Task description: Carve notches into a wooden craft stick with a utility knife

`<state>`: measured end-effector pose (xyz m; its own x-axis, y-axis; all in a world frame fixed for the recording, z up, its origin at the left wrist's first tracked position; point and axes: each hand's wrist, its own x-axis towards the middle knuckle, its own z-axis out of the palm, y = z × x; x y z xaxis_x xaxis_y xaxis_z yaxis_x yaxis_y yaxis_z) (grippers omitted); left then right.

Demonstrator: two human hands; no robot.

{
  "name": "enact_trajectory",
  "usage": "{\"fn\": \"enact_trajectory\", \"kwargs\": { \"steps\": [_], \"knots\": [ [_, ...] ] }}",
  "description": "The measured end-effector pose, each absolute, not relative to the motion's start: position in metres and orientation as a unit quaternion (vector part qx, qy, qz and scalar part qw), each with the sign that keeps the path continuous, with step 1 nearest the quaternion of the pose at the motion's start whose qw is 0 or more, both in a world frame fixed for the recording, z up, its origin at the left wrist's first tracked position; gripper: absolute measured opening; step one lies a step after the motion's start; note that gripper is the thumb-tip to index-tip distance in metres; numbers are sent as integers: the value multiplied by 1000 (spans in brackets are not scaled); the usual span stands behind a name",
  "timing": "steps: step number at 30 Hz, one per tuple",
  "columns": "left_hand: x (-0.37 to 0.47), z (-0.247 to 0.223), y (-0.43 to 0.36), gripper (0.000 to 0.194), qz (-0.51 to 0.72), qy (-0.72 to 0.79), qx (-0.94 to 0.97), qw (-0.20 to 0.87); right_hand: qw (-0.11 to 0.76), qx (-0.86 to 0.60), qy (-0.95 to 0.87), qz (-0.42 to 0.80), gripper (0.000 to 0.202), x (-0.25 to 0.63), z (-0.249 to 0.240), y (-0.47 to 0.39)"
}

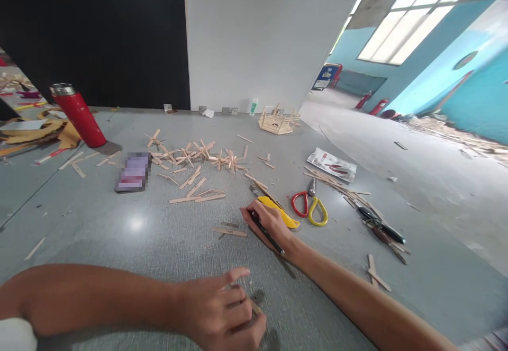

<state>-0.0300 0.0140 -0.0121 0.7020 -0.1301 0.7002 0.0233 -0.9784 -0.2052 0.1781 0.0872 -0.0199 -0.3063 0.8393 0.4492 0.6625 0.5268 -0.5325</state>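
My right hand (270, 223) is closed around a black pen (266, 233), held slanted over the grey table. Just beyond it lies a yellow utility knife (280, 212), partly hidden by the hand. To the left of the pen tip, a wooden craft stick (230, 232) rests on the tabletop. Nearer to me, my left hand (222, 311) has its index finger stretched out and the other fingers curled. Part of another craft stick (256, 307) shows between those curled fingers; the rest is hidden.
Red-and-yellow-handled scissors (311, 208) lie right of the knife. Loose sticks (198, 155) cover the middle, with a phone (134, 172) and a red bottle (79, 115) leftward. A stick-built frame (279, 120) stands at the back. Black-handled pliers (381, 225) lie right.
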Motion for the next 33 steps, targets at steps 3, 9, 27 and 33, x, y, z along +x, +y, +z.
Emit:
{"fn": "enact_trajectory", "kwargs": {
  "steps": [3,9,27,33],
  "knots": [
    [-31,-13,15,18,-375,25,-921,102,341,-452,-817,112,21,179,-20,89],
    [-31,-8,15,15,-385,36,-915,115,318,-428,-841,90,22,177,-17,90],
    [-31,-13,11,35,-223,-201,-948,105,220,-532,-817,-39,29,195,2,99],
    [-31,-19,10,65,-148,-357,-922,29,139,-679,-715,-95,31,258,27,124]
  ]
}}
